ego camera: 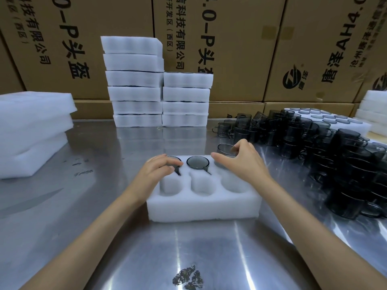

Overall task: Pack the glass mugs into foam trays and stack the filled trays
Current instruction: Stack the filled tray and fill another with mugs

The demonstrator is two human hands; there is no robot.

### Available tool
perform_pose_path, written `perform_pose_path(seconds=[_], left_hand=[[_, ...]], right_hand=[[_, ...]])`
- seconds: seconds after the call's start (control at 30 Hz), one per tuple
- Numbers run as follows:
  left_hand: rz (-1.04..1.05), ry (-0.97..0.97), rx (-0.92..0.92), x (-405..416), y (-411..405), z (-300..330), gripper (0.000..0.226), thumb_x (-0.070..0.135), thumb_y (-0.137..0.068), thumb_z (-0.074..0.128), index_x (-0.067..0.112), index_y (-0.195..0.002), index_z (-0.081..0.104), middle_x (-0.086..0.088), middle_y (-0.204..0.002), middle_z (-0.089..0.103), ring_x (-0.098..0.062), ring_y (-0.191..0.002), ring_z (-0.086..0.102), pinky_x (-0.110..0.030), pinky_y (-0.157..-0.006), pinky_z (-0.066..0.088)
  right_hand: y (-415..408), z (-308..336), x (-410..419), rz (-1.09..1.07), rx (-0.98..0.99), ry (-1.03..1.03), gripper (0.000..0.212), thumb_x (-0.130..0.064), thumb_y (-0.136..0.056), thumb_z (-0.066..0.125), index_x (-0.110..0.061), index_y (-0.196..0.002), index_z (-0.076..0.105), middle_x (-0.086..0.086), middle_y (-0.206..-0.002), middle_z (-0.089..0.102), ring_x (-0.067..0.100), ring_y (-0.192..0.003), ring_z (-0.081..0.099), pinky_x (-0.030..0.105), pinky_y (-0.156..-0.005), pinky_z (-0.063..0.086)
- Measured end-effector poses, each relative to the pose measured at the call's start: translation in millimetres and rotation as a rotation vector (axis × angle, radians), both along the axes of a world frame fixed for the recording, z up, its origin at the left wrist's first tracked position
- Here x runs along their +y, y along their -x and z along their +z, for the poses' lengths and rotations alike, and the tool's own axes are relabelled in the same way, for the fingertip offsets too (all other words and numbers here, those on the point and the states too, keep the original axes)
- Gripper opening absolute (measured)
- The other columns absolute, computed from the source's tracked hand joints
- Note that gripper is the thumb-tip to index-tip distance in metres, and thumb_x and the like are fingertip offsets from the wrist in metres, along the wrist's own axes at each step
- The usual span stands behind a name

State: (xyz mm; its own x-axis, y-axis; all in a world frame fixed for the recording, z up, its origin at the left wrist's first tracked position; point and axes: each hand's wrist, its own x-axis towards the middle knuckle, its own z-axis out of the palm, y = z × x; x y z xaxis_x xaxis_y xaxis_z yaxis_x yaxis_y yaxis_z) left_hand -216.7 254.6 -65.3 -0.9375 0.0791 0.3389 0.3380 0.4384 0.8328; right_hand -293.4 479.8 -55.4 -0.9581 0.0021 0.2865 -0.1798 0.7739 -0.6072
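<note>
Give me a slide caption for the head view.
Two hands load smoky glass mugs into a six-pocket foam tray.

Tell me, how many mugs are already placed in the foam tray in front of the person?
2. One mug sits in the far middle pocket of the foam tray; another mug is in the far left pocket, partly covered by the left hand. The far right pocket is hidden by the right hand.
</note>
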Motion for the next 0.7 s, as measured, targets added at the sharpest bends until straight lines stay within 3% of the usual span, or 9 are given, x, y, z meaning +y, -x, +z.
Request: perform_pose_path(seconds=[0.1, 0.23, 0.3, 0.37, 0.47, 0.6, 0.7], left_hand=[[-0.020, 0.027, 0.008, 0, -2, 4, 0.023, -0.002, -0.091, 0.051, 0.007, -0.104, 0.067, -0.004, -0.107, 0.061, 0.023, -0.093, 0.046, 0.003, -0.080, 0.029], [0.008, 0.097, 0.004, 1, -3, 10, 0.034, 0.027, -0.080, 0.053, 0.011, -0.107, 0.066, -0.003, -0.113, 0.060, -0.011, -0.112, 0.050, -0.020, -0.097, 0.037], [0.045, 0.146, 0.028, 2, -2, 14, 0.020, 0.021, -0.091, 0.057, 0.016, -0.109, 0.066, 0.002, -0.115, 0.058, -0.012, -0.115, 0.049, -0.016, -0.092, 0.035], [0.046, 0.184, 0.057, 5, -1, 18, 0.022, 0.016, -0.094, 0.055, 0.022, -0.113, 0.064, 0.010, -0.118, 0.057, -0.006, -0.115, 0.049, -0.010, -0.091, 0.035], [-0.006, 0.301, 0.086, 15, 1, 23, 0.036, 0.026, -0.095, 0.053, 0.031, -0.130, 0.052, 0.022, -0.135, 0.045, 0.004, -0.126, 0.039, -0.014, -0.105, 0.028], [-0.130, 0.601, 0.104, 40, 9, 26, 0.061, 0.048, -0.095, 0.043, 0.038, -0.149, 0.017, 0.027, -0.154, 0.004, 0.013, -0.138, 0.000, -0.020, -0.114, 0.003], [-0.164, 0.778, 0.140, 57, 18, 25, 0.066, 0.052, -0.095, 0.036, 0.034, -0.151, 0.006, 0.023, -0.155, -0.007, 0.005, -0.142, -0.007, -0.026, -0.115, -0.004]], right_hand=[[-1, 1, 4, 0.060, -0.004, 0.020, 0.062, -0.080, -0.069, 0.049, -0.024, -0.097, 0.050, -0.009, -0.103, 0.048, 0.012, -0.092, 0.053, 0.033, -0.073, 0.042], [-3, 8, 22, 0.085, 0.106, 0.228, 0.049, -0.068, -0.089, 0.032, -0.026, -0.089, 0.058, -0.004, -0.104, 0.056, 0.011, -0.094, 0.051, 0.035, -0.078, 0.038], [-4, 10, 34, 0.086, 0.192, 0.357, 0.045, -0.053, -0.097, 0.031, -0.022, -0.094, 0.064, -0.003, -0.108, 0.060, 0.012, -0.098, 0.053, 0.034, -0.084, 0.040], [-7, 9, 42, 0.134, 0.242, 0.426, 0.039, -0.042, -0.100, 0.030, -0.028, -0.105, 0.066, -0.010, -0.114, 0.062, 0.009, -0.108, 0.054, 0.024, -0.089, 0.039], [-13, 3, 45, 0.293, 0.233, 0.349, 0.050, -0.041, -0.094, 0.024, -0.026, -0.129, 0.056, -0.017, -0.130, 0.054, -0.003, -0.124, 0.045, 0.012, -0.101, 0.032], [-13, -5, 42, 0.446, 0.198, 0.107, 0.050, -0.040, -0.093, 0.017, -0.036, -0.138, 0.040, -0.022, -0.144, 0.038, -0.006, -0.138, 0.024, 0.025, -0.116, 0.018], [-11, -8, 43, 0.432, 0.184, 0.013, 0.054, -0.048, -0.089, 0.012, -0.044, -0.134, 0.042, -0.029, -0.142, 0.038, -0.010, -0.138, 0.020, 0.028, -0.116, 0.018]])
